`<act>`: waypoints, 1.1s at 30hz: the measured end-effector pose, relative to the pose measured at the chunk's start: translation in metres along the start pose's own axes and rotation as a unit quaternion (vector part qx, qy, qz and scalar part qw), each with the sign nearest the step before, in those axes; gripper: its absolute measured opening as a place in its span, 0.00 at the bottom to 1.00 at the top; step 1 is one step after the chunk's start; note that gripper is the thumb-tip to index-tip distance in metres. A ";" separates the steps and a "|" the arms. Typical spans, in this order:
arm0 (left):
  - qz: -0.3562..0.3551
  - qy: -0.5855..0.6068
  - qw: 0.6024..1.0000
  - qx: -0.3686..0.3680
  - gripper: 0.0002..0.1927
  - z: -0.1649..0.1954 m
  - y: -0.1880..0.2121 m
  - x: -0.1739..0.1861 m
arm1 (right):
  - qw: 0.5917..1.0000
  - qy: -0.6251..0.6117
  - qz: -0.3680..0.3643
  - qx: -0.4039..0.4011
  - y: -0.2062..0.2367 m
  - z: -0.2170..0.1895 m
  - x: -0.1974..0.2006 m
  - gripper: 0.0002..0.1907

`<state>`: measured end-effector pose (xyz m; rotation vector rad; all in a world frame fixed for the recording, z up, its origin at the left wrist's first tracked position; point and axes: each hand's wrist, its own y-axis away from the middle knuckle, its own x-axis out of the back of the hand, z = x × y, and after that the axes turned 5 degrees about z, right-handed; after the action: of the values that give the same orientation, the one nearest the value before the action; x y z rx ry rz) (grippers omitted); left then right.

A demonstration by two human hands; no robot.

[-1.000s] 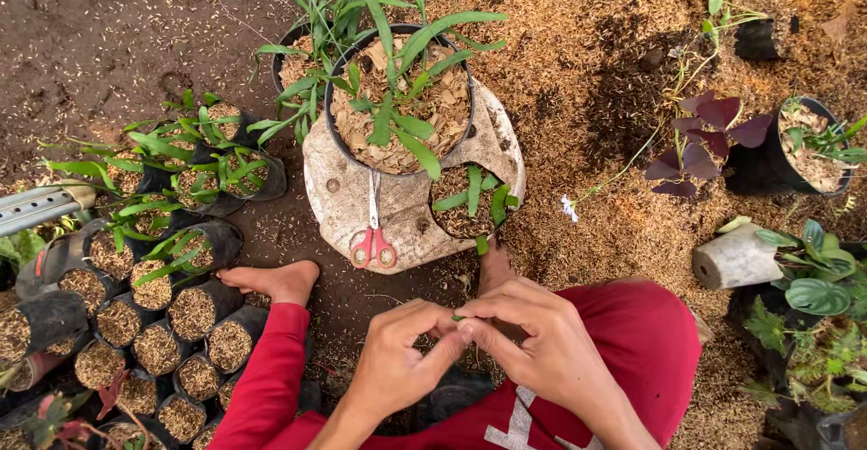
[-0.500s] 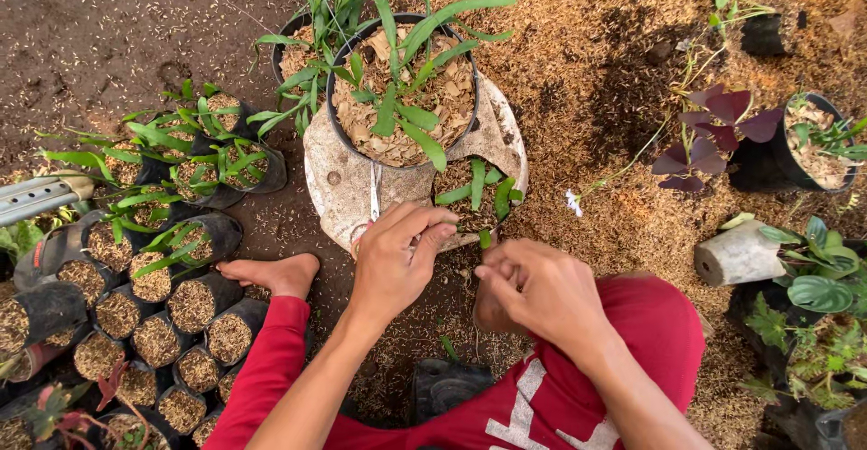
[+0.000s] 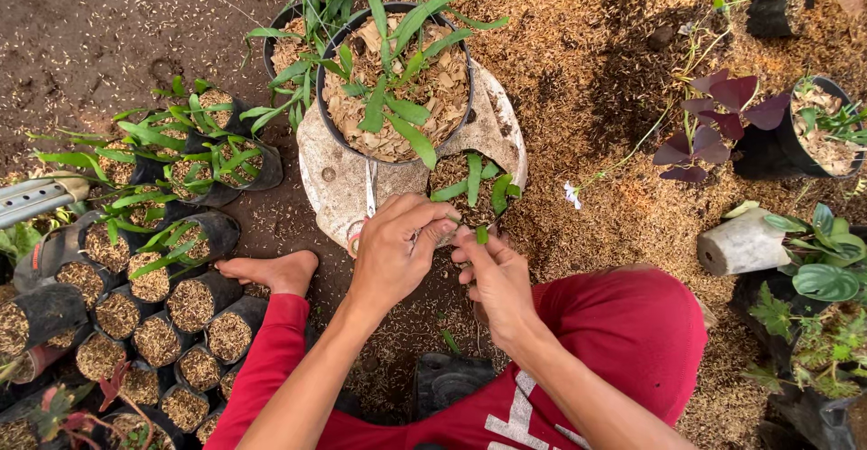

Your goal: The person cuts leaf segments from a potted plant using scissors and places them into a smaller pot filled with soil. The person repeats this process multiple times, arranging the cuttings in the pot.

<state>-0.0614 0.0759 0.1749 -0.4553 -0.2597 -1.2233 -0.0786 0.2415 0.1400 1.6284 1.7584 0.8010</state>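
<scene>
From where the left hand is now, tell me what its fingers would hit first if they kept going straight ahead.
The left hand points up and to the right in the picture, toward the small seedling in its little pot on the pale plate. That seedling looks first in line, though depth is hard to judge from above.

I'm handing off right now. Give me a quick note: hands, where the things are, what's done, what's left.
Left hand: fingers pinched together over the scissors on the pale pad.
Right hand: pinching a small green cutting beside the small planted pot.
Large black pot of leafy plants sits just beyond.
Done: several small bags on the left hold plants.
Left: filled bags nearer the foot hold none.
</scene>
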 end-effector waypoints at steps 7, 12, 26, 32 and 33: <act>0.015 -0.001 1.000 -0.011 0.06 -0.005 0.004 -0.005 | 0.997 -0.042 0.061 -0.005 -0.002 0.005 -0.010 0.14; 0.025 -0.038 0.998 -0.049 0.08 -0.004 0.007 -0.005 | 0.996 -0.055 0.069 0.025 -0.004 0.005 -0.005 0.11; 0.081 -0.054 0.992 -0.081 0.08 -0.006 0.019 -0.028 | 0.991 -0.025 0.063 0.112 0.001 0.001 0.003 0.07; 0.091 -0.126 0.980 -0.126 0.09 0.001 0.020 -0.032 | 0.990 -0.024 0.063 0.121 -0.004 0.005 0.007 0.07; 0.091 -0.136 0.977 -0.133 0.09 0.002 0.019 -0.033 | 0.991 -0.025 0.063 0.118 -0.004 0.005 0.008 0.08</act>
<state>-0.0544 0.1095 0.1595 -0.8647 -0.2819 -1.0168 -0.0779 0.2490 0.1337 1.9128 1.7828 0.6204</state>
